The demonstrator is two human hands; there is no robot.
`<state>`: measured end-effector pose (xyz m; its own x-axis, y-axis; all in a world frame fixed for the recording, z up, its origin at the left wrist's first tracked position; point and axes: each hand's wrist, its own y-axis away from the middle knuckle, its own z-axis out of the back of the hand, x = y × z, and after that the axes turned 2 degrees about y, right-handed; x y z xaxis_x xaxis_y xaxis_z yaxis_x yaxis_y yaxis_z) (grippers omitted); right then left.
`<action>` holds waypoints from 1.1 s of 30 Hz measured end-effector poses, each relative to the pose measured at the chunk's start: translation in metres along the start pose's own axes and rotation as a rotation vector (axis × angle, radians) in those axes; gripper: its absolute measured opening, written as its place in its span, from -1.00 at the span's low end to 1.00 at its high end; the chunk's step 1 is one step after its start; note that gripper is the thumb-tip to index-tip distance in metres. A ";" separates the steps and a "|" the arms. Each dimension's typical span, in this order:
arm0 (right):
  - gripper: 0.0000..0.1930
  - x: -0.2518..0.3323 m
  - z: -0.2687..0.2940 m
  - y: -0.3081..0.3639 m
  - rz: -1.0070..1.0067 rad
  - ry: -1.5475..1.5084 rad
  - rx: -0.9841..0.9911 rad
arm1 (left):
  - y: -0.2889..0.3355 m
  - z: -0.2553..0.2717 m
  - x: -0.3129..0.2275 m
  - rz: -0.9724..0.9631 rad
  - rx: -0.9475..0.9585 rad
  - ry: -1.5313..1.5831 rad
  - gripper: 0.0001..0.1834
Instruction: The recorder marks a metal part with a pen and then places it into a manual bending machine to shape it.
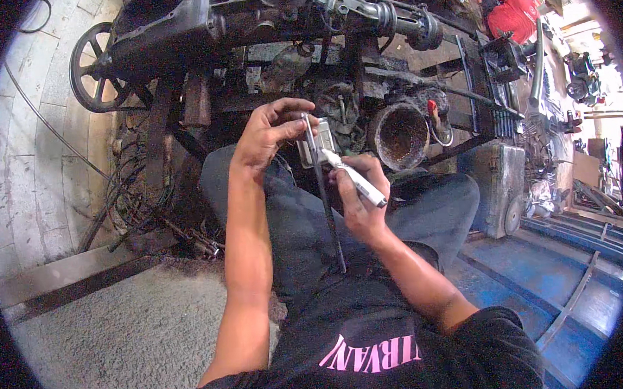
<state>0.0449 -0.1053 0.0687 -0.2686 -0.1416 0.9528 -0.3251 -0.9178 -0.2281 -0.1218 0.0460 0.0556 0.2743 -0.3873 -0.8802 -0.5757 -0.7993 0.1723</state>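
My left hand [269,133] pinches the upper end of a long, thin metal rod [329,215]. The rod's top is bright, its lower part dark, and its lower end reaches my dark shirt. In my right hand [366,209] is a white squeeze tube [361,182], my fingers wrapped round it. The tube's narrow tip points up and left, close to the rod; I cannot tell whether it touches. Just behind the rod, between my hands, a small pale box-shaped thing [324,133] is partly hidden.
A greasy machine assembly [267,17] on a frame spans the far side, with a spoked wheel [96,68] at left. A dirty round pail [401,139] stands beyond my right knee, near a grey case [503,188]. Cables lie at left. A person in red [512,15] is far right.
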 end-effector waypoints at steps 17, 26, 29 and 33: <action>-0.84 -0.002 0.002 0.001 -0.041 -0.065 0.007 | -0.001 0.001 0.002 0.000 0.050 0.084 -0.54; -0.82 0.003 -0.002 -0.001 0.078 -0.021 0.043 | -0.001 0.001 0.002 -0.012 0.004 0.053 -0.64; -0.83 0.002 -0.001 -0.001 0.061 -0.021 0.019 | -0.001 -0.001 0.000 -0.003 -0.009 0.032 -0.63; -0.83 0.004 -0.002 0.000 0.070 0.017 0.034 | -0.003 0.003 0.004 -0.015 0.002 0.015 -0.63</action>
<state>0.0418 -0.1048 0.0718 -0.3047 -0.1999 0.9312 -0.2738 -0.9181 -0.2866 -0.1209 0.0479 0.0501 0.2941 -0.3823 -0.8760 -0.5728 -0.8042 0.1587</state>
